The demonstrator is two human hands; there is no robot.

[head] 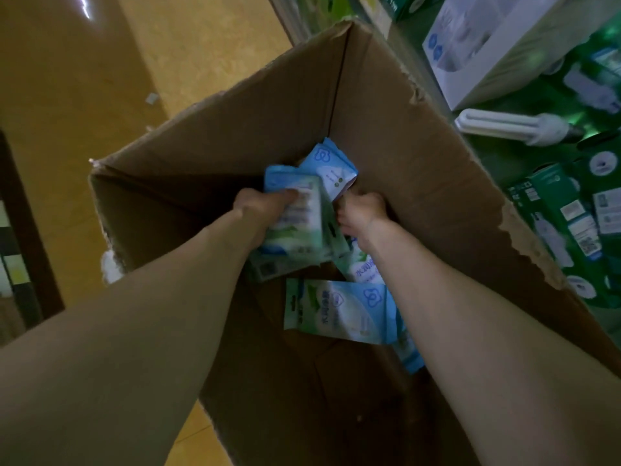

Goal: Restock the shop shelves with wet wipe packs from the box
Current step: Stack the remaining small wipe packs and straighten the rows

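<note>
as seen from the head view, two bare forearms reach down into an open cardboard box standing on a tan floor. the left hand is clenched round a stack of wet wipe packs, printed blue, white and green, and holds it inside the box, above the bottom. the right hand sits just beside that stack with its fingers curled downward. i cannot tell whether it grasps anything, as the fingertips are hidden. a tilted pack leans in the far corner, just beyond both hands. a loose pack lies face up on the box bottom, partly under the right forearm. a further pack shows beneath the right wrist. the box rim is torn along its right side. right of the box, a shelf carries green cartons, a white carton and a bare white lamp tube lying on its side.
</note>
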